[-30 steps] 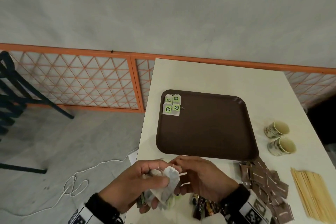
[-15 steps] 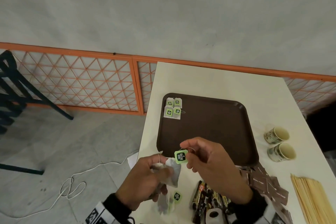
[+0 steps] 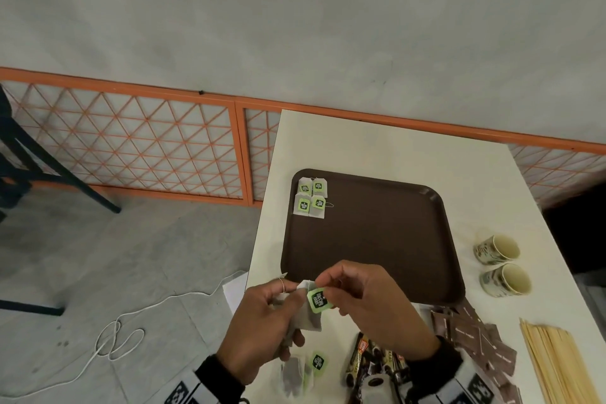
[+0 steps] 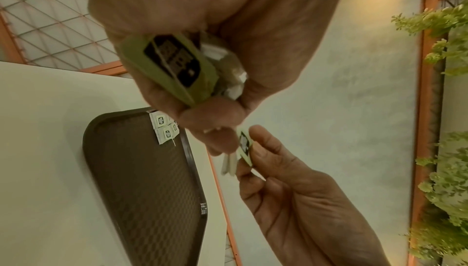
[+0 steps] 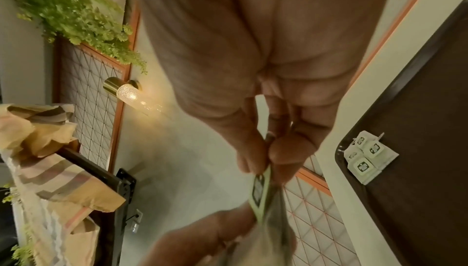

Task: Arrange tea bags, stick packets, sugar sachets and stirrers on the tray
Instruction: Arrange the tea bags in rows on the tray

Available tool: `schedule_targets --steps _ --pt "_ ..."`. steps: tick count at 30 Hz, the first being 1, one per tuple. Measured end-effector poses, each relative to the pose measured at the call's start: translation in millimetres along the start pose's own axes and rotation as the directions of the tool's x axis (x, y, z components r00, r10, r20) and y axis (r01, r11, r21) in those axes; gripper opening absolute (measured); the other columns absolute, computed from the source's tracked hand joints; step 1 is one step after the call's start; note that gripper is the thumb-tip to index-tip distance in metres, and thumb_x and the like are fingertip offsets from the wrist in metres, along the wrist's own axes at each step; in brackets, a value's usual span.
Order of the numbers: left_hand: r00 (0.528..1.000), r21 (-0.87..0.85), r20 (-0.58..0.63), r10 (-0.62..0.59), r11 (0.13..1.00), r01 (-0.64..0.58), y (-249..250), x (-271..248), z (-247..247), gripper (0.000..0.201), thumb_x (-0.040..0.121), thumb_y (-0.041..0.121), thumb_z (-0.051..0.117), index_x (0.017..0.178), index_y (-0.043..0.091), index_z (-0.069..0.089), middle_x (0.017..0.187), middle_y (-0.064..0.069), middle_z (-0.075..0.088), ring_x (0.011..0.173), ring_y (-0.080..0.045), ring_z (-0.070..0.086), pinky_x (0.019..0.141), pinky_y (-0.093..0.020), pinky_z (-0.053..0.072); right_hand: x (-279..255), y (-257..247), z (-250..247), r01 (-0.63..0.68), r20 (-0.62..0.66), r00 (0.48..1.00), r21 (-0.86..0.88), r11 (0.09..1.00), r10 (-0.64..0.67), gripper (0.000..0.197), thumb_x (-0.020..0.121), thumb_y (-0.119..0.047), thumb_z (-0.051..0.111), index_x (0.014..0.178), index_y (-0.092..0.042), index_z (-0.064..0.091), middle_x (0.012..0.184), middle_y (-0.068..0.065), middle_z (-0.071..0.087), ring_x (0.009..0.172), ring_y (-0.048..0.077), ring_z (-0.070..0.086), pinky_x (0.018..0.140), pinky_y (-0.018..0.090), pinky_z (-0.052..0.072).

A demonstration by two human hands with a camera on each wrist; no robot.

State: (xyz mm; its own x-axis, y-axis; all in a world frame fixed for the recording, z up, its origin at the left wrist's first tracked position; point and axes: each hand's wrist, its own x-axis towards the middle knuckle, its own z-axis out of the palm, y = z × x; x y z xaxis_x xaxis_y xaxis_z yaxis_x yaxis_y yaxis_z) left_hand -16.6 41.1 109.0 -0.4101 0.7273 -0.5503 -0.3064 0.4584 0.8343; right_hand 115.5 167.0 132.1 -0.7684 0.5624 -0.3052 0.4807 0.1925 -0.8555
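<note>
1. R hand [image 3: 370, 302] pinches the green tag [image 3: 318, 300] of a tea bag between thumb and fingertips; a sec ago it had no tag showing, half a sec ago the tag was up and clear of the bunch, now it's back against it.
2. L hand [image 3: 262, 321] grips a bunch of tea bags [image 3: 303, 318], fingers curled round them. More bags and a 2nd tag hang below the fist.
3. Both hands sit at 6 o'clock of the tray [image 3: 377, 239], over the counter [image 3: 377, 141] edge, about level w/ the tray's near rim.
4. Read: one bag being teased out of the bunch by its tag/string. Not free yet as far as I can tell.
5. Tray so far: 4 tea bags [image 3: 310, 197] in a 2x2 block at approx 11 o'clock corner. Rest of tray bare.
6. Waiting on counter: stick packets [image 3: 370, 361] at 6, brown sugar sachets [image 3: 475, 338] at 5, stirrers [image 3: 564, 364] farther out at 4-5, two cups [image 3: 501, 264] at 3.
7. Task early: tea bags only partway, other 3 item types untouched.
</note>
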Motion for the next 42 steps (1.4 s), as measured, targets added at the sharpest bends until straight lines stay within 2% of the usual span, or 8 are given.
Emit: schedule_targets --steps 5,10,19,22,26,31,35,42 --pt "1.0 -0.015 0.026 -0.009 1.0 0.009 -0.4 1.6 -0.8 0.015 0.097 0.023 0.058 0.099 0.017 0.071 0.058 -0.013 0.063 0.044 -0.018 0.055 0.041 -0.024 0.044 9.4 -1.7 -2.4 -0.034 -0.022 0.999 0.039 0.999 0.035 0.02 0.091 -0.009 0.066 0.102 -0.024 0.071 0.083 0.0 0.071 0.071 0.013 0.068 0.064 0.021 0.053" --pt "0.987 -0.086 -0.154 0.034 0.995 -0.047 -0.1 5.4 3.0 0.011 0.095 0.025 0.061 0.093 0.02 0.071 0.061 -0.01 0.067 0.045 -0.016 0.058 0.044 -0.028 0.047 6.9 -0.1 6.4 -0.208 -0.033 0.973 0.295 0.933 0.227 0.013 0.093 -0.003 0.062 0.098 -0.012 0.07 0.083 0.007 0.074 0.068 0.017 0.07 0.067 0.026 0.058" --pt "0.973 -0.074 -0.223 0.055 0.995 -0.073 -4.0 4.8 10.1 0.014 0.091 0.033 0.065 0.1 0.026 0.071 0.069 -0.013 0.069 0.047 -0.015 0.06 0.046 -0.027 0.052 5.5 1.3 22.5 -0.298 -0.114 0.93 0.324 0.898 0.349 0.011 0.09 -0.019 0.068 0.082 -0.015 0.074 0.071 0.001 0.071 0.059 0.008 0.058 0.054 0.021 0.045" --pt "0.981 -0.087 -0.184 0.059 0.993 -0.076 -4.0 3.7 10.5 0.014 0.09 0.029 0.066 0.1 0.022 0.073 0.065 -0.015 0.068 0.046 -0.016 0.06 0.045 -0.027 0.05 5.1 2.0 28.1 -0.277 -0.172 0.929 0.263 0.924 0.328 0.016 0.088 -0.027 0.07 0.073 -0.02 0.073 0.066 -0.002 0.07 0.056 0.006 0.057 0.055 0.02 0.046" --pt "0.98 -0.062 -0.177 0.09 0.993 -0.103 -5.5 5.4 5.7 0.012 0.091 0.026 0.066 0.097 0.02 0.074 0.06 -0.013 0.068 0.045 -0.016 0.059 0.044 -0.026 0.049 6.2 7.8 38.6 -0.196 -0.245 0.955 -0.109 0.974 0.165 0.021 0.085 -0.045 0.069 0.068 -0.034 0.065 0.066 -0.014 0.066 0.072 -0.001 0.062 0.061 0.012 0.049" --pt "0.992 -0.048 -0.104 0.073 0.996 -0.078 -8.3 16.1 -7.1 0.016 0.093 0.023 0.062 0.099 0.015 0.074 0.062 -0.007 0.07 0.048 -0.019 0.061 0.045 -0.028 0.051 17.7 7.9 25.7 -0.233 0.003 0.972 0.174 0.957 0.236 0.006 0.089 -0.029 0.069 0.09 -0.029 0.075 0.078 -0.007 0.073 0.063 0.008 0.064 0.061 0.021 0.053" --pt "0.995 -0.08 -0.099 -0.005 0.997 -0.003 -11.0 32.6 -17.9 0.014 0.092 0.021 0.065 0.097 0.013 0.075 0.063 -0.011 0.069 0.049 -0.022 0.062 0.044 -0.028 0.049 40.8 15.2 25.0 -0.284 0.127 0.955 0.122 0.951 0.269 0.007 0.087 -0.027 0.072 0.089 -0.022 0.075 0.074 0.005 0.072 0.059 0.006 0.057 0.058 0.019 0.048" --pt "0.974 -0.145 -0.16 -0.161 0.98 0.138 -18.1 52.0 -53.5 0.012 0.088 0.02 0.069 0.095 0.012 0.075 0.088 -0.013 0.073 0.051 -0.025 0.064 0.039 -0.026 0.046 149.3 65.4 6.4 -0.403 -0.15 0.887 0.214 0.89 0.438 0.008 0.086 -0.018 0.074 0.091 -0.012 0.074 0.072 0.001 0.068 0.052 0.003 0.048 0.045 0.01 0.038"
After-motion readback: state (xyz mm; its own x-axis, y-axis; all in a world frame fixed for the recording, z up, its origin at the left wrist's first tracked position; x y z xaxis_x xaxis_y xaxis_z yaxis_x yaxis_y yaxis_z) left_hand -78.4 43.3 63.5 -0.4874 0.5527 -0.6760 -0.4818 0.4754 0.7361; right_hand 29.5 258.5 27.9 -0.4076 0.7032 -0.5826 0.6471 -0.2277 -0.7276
